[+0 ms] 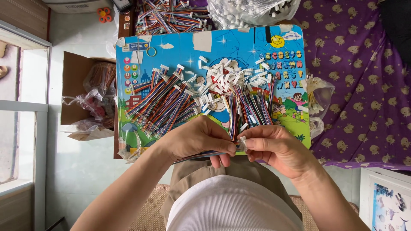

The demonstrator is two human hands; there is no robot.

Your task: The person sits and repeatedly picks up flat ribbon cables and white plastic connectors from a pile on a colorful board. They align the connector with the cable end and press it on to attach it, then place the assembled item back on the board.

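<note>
My left hand grips a flat bundle of rainbow-coloured ribbon wires that runs out under its fingers toward the right. My right hand pinches a small white plastic connector at the end of those wires, right beside the left fingertips. Both hands hover over the near edge of a blue cartoon-printed board. On the board lie a fanned pile of finished wire bundles, a heap of loose white connectors and a bunch of unfitted wires.
A cardboard box with plastic bags of wires sits left of the board. More wire bundles and a clear bag of white connectors lie behind it. A purple patterned cloth covers the right side. A small bag rests at the board's right edge.
</note>
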